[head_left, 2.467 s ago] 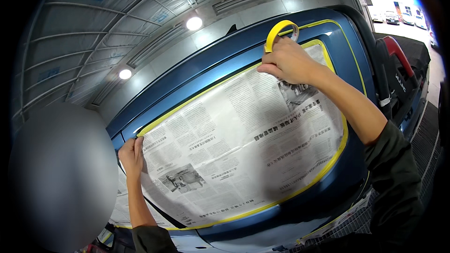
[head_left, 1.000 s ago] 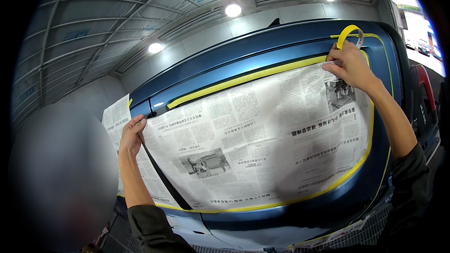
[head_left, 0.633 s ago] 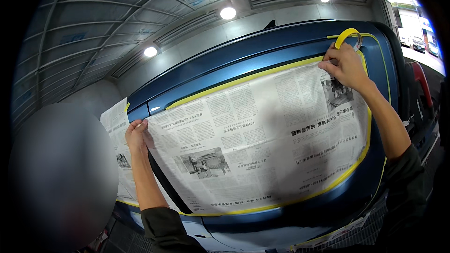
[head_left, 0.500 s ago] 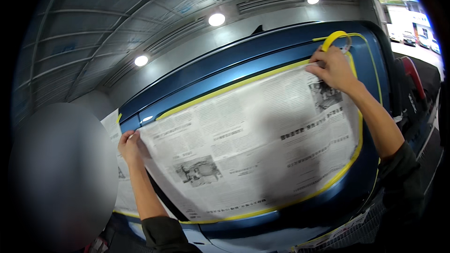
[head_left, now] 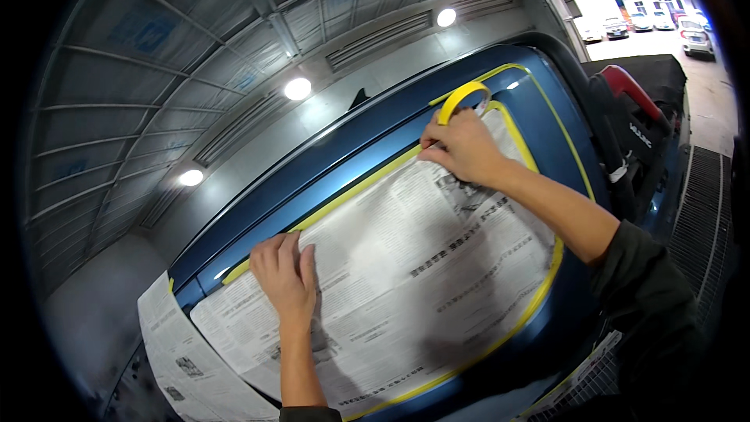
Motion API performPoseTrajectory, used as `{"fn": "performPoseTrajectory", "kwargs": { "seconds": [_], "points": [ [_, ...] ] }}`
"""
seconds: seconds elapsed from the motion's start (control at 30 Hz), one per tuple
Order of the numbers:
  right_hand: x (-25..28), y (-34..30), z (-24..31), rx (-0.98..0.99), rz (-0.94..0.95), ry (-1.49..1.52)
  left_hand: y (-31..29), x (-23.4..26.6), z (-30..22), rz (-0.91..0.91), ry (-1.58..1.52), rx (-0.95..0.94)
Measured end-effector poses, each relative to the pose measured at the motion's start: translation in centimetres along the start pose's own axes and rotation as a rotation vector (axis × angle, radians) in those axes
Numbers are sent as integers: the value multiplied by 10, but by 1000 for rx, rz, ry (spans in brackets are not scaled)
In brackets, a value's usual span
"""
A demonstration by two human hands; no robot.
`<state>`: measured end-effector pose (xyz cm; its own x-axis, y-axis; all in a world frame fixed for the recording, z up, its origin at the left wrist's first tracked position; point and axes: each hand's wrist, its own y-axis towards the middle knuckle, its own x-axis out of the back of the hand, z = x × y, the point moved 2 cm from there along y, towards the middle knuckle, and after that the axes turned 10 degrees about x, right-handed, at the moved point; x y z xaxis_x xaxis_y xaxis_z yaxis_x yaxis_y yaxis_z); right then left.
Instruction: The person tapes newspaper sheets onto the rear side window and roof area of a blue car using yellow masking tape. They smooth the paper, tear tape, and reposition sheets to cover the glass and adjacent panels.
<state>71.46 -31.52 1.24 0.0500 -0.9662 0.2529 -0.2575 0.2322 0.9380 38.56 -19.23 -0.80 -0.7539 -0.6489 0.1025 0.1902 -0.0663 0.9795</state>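
Pressing, it seems, with the loosely open left hand (head_left: 287, 281), left of centre, on the top edge of the newspaper (head_left: 402, 266) mid-frame, likely to keep it flat along the yellow tape strip (head_left: 351, 194). Gripping the tape roll (head_left: 455, 98) in the right hand (head_left: 466, 146), upper right of centre, perhaps for ready use. Differing from earlier: left hand farther right, off the paper's corner. Beyond, covering a blue vehicle (head_left: 353, 166).

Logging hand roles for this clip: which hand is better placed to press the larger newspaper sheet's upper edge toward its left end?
Probably the left hand: it is at the sheet's upper edge, nearer that end. The right hand is farther along, holding the yellow tape roll.
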Motion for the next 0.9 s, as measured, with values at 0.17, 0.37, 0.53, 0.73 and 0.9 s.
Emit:
{"fn": "performPoseTrajectory", "kwargs": {
  "seconds": [0.17,0.37,0.53,0.73,0.9],
  "points": [
    [29,-19,-13,-4,-160,-30,8,-41,-11,-78,-37,13],
    [57,-48,-71,-150,-112,82,3,-42,-6,-98,-51,65],
    [51,-48,-83,-133,-138,4,2,-47,-2,-67,-47,73],
    [52,-47,-87,-99,-173,-78,17,-28,-16,7,83,22],
    [51,-52,-88,-160,-118,-103,17,-53,-67,-26,21,-54]
  ]
}}
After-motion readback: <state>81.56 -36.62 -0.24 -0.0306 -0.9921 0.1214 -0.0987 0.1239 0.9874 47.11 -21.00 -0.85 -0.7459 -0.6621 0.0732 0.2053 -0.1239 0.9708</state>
